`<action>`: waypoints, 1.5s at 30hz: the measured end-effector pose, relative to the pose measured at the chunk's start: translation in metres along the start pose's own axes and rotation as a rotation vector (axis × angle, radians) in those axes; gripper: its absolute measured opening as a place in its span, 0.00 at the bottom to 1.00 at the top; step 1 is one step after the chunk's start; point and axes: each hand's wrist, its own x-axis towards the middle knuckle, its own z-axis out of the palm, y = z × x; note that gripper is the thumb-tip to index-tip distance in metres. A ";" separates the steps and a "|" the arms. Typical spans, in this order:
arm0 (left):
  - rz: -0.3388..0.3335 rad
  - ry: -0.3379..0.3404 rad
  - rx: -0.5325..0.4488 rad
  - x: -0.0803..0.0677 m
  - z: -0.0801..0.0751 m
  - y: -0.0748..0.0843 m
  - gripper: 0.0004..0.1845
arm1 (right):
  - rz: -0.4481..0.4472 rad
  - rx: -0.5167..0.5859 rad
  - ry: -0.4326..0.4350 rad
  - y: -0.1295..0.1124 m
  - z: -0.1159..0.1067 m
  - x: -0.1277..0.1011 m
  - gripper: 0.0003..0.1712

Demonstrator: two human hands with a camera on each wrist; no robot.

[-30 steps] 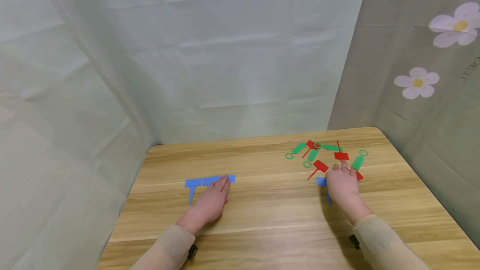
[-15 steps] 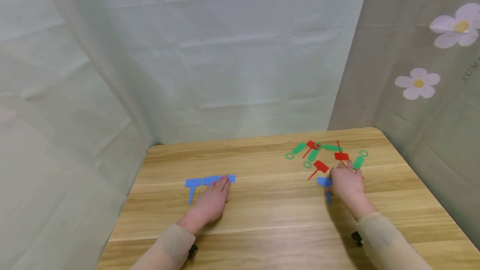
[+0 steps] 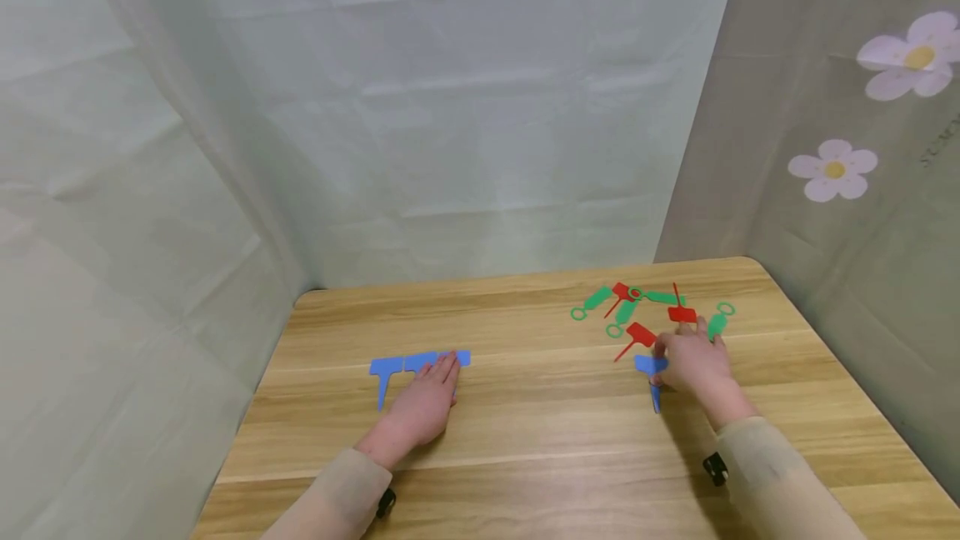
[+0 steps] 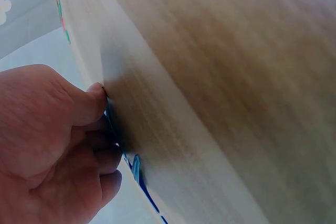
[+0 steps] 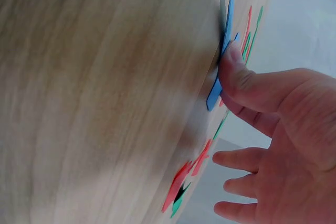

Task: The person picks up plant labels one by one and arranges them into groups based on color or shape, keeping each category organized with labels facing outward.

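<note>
My left hand (image 3: 423, 407) lies with extended fingers on the right end of a row of flat blue T-shaped plant labels (image 3: 386, 366), partly covering it. In the left wrist view, its thumb and fingertips (image 4: 96, 93) rest right at the blue labels' edge. On the right, my right hand (image 3: 693, 361) pinches another blue T-shaped plant label (image 3: 645, 363) between thumb and forefinger. The right wrist view shows this label (image 5: 213, 97) close over the table with a shadow beside it, and the other fingers stretched out.
Behind and around the right hand lie red T-shaped labels (image 3: 641, 333) and green labels with ring ends (image 3: 598, 298), some overlapping. The wooden table (image 3: 525, 423) meets pale cloth (image 3: 480, 148) at the back and sides.
My right hand has shifted slightly right and taken the blue label between thumb and forefinger; it now covers a red label seen earlier. The left hand has stayed put.
</note>
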 end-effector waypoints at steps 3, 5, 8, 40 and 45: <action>0.002 0.003 -0.005 -0.001 0.000 0.000 0.29 | 0.000 0.025 -0.009 0.003 0.002 0.001 0.20; 0.002 0.003 -0.007 -0.001 0.001 0.001 0.29 | 0.001 0.030 -0.015 0.005 0.002 0.002 0.21; -0.001 -0.002 -0.009 -0.002 0.001 0.001 0.29 | 0.008 0.035 -0.027 0.006 0.002 0.004 0.21; -0.016 -0.029 -0.008 0.003 -0.003 0.002 0.29 | 0.029 0.055 -0.075 -0.003 -0.002 0.007 0.22; -0.014 -0.030 -0.014 0.002 -0.005 0.003 0.29 | 0.025 0.047 -0.019 -0.002 -0.001 0.006 0.21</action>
